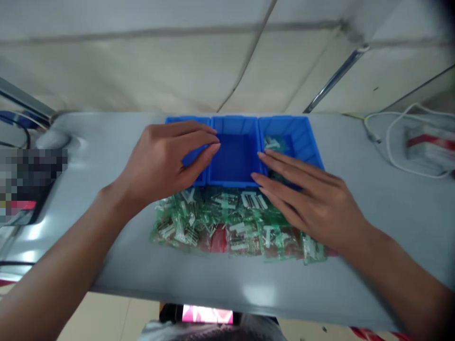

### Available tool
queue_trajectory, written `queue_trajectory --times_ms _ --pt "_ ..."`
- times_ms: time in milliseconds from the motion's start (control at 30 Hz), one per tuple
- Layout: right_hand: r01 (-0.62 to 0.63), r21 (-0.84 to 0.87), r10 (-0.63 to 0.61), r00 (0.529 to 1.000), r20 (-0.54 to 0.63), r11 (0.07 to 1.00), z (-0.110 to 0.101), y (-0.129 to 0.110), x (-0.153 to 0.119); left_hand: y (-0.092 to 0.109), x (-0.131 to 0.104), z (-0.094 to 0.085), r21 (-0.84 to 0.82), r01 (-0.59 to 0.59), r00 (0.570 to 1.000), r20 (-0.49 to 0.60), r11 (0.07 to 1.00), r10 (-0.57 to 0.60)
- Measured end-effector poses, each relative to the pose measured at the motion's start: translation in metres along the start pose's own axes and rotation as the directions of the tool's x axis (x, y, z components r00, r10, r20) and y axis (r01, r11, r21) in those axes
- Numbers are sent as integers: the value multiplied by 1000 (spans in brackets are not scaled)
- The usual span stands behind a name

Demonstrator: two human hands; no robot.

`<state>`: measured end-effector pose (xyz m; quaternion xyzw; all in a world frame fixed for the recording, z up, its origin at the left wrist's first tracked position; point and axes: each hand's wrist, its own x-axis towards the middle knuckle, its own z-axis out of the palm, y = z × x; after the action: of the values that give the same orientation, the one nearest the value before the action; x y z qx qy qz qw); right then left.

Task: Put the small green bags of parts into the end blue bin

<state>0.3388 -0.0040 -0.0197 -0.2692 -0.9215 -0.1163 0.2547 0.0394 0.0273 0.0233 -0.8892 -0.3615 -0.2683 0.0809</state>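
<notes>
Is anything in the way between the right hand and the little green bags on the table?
Nothing I can see. The right hand partly covers the pile of green bags from here, and the middle blue bin stands behind them.

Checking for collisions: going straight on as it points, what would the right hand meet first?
Probably the left hand, across the rectangular blue plastic middle bin; depth is unclear, so that bin might come first.
</notes>
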Motion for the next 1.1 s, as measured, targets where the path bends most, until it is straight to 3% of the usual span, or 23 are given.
queue_trajectory --times_ms 100,200,367,500,700,800,900,1000,1100 --pt "10 -17 -10 999 -33 1000 2 0 0 -16 24 -4 68 80 992 -107 994 -73" --pt "14 -27 -15 999 -33 1000 2 0 -3 -20 29 -6 100 122 982 -156 988 -105" --pt "-3 9 4 999 -34 1000 0 -1 -6 -1 -14 2 -19 -70 997 38 997 71" --pt "-18 18 18 1000 -26 1000 2 0 -6 8 -40 4 41 -160 979 136 986 153" --pt "20 -6 -20 1000 4 1000 -7 4 -1 6 -41 4 -13 -174 978 117 985 174" --pt "169 56 -167 985 -39 984 -14 4 1 6 -42 3 -61 -146 980 126 987 152" --pt "259 68 -261 965 27 963 -14 0 1 7 -43 3 -57 -101 981 162 993 109" --pt "268 87 -274 959 69 959 -9 -6 -2 8 -42 2 -33 -54 979 193 998 59" --pt "267 129 -272 962 25 955 -6 -9 -4 9 -41 3 -7 -82 980 181 997 82"
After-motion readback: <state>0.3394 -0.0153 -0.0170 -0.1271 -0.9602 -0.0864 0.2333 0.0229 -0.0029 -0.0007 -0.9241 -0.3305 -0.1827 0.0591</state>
